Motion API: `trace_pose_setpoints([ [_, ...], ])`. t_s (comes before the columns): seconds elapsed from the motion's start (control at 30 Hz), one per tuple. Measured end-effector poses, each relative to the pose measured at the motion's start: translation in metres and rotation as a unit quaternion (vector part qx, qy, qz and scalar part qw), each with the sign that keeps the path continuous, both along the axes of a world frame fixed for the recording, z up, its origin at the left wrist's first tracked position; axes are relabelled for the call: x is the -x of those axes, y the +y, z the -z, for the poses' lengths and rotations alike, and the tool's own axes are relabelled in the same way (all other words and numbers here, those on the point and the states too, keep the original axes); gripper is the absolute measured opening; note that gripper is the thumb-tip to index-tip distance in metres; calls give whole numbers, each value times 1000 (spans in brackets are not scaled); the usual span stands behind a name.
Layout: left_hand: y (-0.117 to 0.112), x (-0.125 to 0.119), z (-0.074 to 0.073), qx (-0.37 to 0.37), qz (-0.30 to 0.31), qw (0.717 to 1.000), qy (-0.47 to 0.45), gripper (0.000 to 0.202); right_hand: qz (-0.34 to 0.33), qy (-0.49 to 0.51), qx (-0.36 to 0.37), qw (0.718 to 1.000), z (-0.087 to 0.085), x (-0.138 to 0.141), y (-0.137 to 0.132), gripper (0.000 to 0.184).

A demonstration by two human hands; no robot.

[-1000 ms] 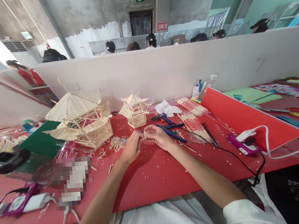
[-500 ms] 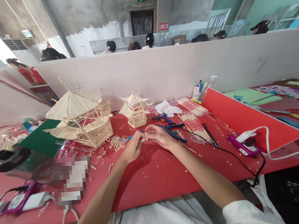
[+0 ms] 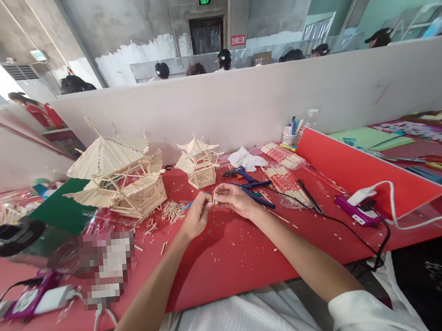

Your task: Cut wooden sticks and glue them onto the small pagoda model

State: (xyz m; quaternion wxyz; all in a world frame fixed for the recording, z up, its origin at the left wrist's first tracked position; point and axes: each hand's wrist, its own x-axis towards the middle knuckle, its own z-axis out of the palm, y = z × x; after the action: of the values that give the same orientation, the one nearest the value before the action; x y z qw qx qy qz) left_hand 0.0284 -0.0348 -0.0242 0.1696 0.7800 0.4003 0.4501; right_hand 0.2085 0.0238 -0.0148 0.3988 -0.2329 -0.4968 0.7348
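Above the middle of the red table, my left hand [image 3: 197, 216] and my right hand [image 3: 234, 200] meet at the fingertips. Pinched between them is a small bundle of short wooden sticks [image 3: 215, 198]; how many is hard to see. A slim blue thing [image 3: 188, 206] shows behind my left hand, and I cannot tell whether it is held. Beyond my hands stands a small pavilion model [image 3: 201, 171] built of wooden sticks. A larger stick pavilion [image 3: 117, 176] is to its left. Cut stick pieces [image 3: 174, 210] lie in a heap left of my hands.
Blue-handled pliers [image 3: 260, 198] and a blue glue gun [image 3: 240, 172] lie right of my hands. Packs of wooden sticks [image 3: 287, 183], a red board [image 3: 363, 174] and a purple power strip [image 3: 356, 211] with cables are farther right. A large bottle [image 3: 24, 239] lies at left.
The view has shifted slightly. My hands keep nearly the same place, with the short sticks still between the fingertips and a little more visible.
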Motion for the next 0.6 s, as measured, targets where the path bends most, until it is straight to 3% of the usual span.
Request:
trace_pose_setpoints([
  [0.2,0,2,0,-58,-55,991,108,11,49,-35,-79,995,2,4,-2,36],
  [0.43,3,-4,4,-3,-28,1000,4,10,58,-49,-114,991,6,3,6,34],
  [0.6,3,-13,7,68,-52,995,-57,9,72,-64,-132,987,7,1,10,32],
])
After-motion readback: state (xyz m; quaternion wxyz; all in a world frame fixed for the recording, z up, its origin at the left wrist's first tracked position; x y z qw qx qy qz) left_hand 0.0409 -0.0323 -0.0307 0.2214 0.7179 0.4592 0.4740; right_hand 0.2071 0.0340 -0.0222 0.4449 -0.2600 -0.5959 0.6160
